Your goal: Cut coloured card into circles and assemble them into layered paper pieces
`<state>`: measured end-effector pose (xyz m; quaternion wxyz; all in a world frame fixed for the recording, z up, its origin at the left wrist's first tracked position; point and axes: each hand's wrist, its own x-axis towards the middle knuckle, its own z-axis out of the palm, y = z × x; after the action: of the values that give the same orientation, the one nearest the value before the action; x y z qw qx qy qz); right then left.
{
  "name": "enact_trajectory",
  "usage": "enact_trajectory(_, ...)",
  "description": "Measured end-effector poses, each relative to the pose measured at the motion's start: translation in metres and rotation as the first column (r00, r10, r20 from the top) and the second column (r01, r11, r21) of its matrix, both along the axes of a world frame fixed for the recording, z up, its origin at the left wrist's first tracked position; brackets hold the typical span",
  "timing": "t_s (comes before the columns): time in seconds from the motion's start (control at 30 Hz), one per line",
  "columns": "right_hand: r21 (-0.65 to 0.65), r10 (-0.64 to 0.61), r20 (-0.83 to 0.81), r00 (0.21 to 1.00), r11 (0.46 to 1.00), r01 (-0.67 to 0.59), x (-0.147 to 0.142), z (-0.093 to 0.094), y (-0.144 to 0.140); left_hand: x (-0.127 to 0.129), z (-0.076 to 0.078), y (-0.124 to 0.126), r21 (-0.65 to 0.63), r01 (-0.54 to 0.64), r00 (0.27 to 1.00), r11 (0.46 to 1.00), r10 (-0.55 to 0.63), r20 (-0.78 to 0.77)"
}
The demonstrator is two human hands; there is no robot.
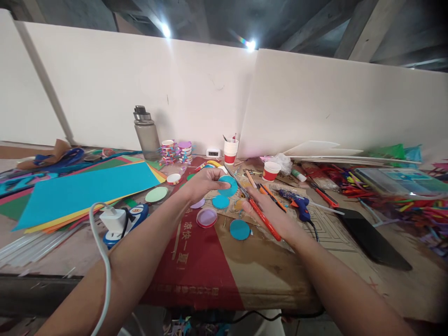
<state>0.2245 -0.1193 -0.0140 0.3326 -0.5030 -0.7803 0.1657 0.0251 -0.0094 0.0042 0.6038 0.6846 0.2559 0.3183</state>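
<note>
Cutting paper discs at frame centre.
Left hand point(205, 183) pinching a teal disc point(229, 185) just above centre; right hand point(269, 212) closed around orange scissors point(261, 212), blades touching the disc. Two more discs point(240, 229) lying below on cardboard point(266, 270); glue gun point(297, 203) to the right.

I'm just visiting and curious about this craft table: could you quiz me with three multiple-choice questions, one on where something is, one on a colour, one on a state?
1. Where does the grey water bottle stand?
A. by the white wall
B. at the table's near edge
C. on the floor

2. What colour is the paper disc in the left hand?
A. yellow
B. teal
C. black

3. What is the right hand doing?
A. resting flat and empty
B. holding red-handled scissors
C. gripping the glue gun

Answers: 1 A, it stands far back by the wall. 2 B, the disc is teal. 3 B, the scissors lie in its grip, while the glue gun rests on the table.
</note>
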Motion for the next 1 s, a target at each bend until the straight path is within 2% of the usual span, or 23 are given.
enact_trajectory(0.3,0.040,-0.049,0.078,0.996,0.998,0.046,-0.001,0.000,0.001,0.000,-0.001,0.001,-0.005,0.027,1.000,1.000,-0.027,-0.002)
enact_trajectory(0.5,0.010,-0.082,0.073,0.994,0.997,0.082,-0.002,-0.002,0.002,0.000,0.002,-0.001,-0.032,0.039,0.999,0.999,-0.040,-0.015)
enact_trajectory(0.67,0.055,-0.080,0.042,0.996,0.995,0.078,-0.002,-0.003,0.001,-0.003,0.002,0.000,-0.038,0.080,0.996,0.996,-0.081,-0.026)
enact_trajectory(0.73,0.033,-0.062,-0.033,0.998,0.997,0.063,-0.002,-0.007,0.003,-0.003,0.002,0.000,-0.022,0.067,0.997,0.997,-0.068,-0.023)
enact_trajectory(0.8,-0.035,-0.074,-0.185,0.980,0.997,0.069,-0.001,-0.012,0.007,-0.001,0.002,-0.002,-0.023,0.063,0.998,0.998,-0.064,-0.021)
enact_trajectory(0.9,-0.122,-0.138,-0.457,0.879,0.988,0.091,0.000,-0.018,0.013,0.004,0.001,-0.006,-0.051,0.082,0.996,0.995,-0.083,-0.014)
enact_trajectory(1.0,-0.076,-0.112,-0.598,0.794,0.994,0.083,-0.001,-0.016,0.016,0.008,-0.004,-0.007,-0.050,0.089,0.996,0.995,-0.090,-0.017)
